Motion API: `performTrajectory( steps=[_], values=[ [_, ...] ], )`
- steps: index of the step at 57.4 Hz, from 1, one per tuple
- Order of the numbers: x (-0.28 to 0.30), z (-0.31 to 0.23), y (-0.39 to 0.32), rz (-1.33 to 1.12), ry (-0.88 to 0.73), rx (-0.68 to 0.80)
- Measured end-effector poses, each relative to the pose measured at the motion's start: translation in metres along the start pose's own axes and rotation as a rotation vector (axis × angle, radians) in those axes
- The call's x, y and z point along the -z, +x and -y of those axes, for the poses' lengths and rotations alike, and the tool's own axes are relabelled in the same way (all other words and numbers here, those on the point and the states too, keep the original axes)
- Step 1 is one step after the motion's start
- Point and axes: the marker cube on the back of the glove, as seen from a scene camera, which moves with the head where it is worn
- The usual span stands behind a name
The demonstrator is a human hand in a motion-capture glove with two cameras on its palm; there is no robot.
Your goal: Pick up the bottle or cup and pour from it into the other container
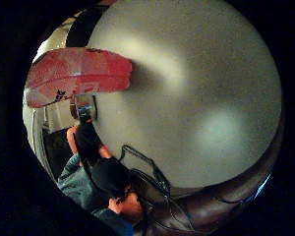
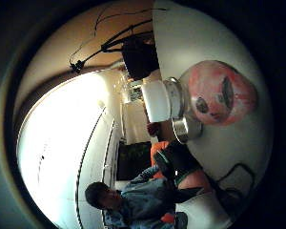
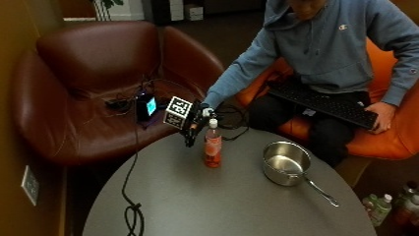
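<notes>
Round grey surface (image 3: 216, 206) holds a bottle (image 3: 212, 147) upright near the pot (image 3: 285, 163), hand (image 3: 194, 123) beside it, fingers hidden.

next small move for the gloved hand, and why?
Probably close the right hand around the bottle. The bottle stands upright on the table, capped, with the hand right beside its upper part but not visibly wrapped around it. The pot sits open and apart, ready for pouring.
</notes>
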Motion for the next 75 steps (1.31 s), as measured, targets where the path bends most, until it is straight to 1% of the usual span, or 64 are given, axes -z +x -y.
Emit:
performTrajectory(
  steps=[10, 23, 30, 36, 47, 55, 60, 69, 75],
  values=[
    [-0.012, -0.001, 0.006, 0.0, -0.012, -0.022],
    [-0.023, 0.009, -0.001, 0.018, -0.014, 0.003],
    [-0.028, 0.006, 0.003, 0.022, -0.031, -0.022],
    [-0.034, 0.017, -0.006, 0.049, -0.024, 0.014],
    [-0.039, 0.02, -0.006, 0.051, -0.016, 0.018],
    [-0.044, 0.032, -0.018, 0.062, -0.002, 0.043],
    [-0.047, 0.028, -0.011, 0.059, -0.002, 0.04],
    [-0.056, 0.039, -0.022, 0.056, 0.046, 0.083],
    [-0.061, 0.037, -0.018, 0.055, 0.092, 0.069]
  ],
)
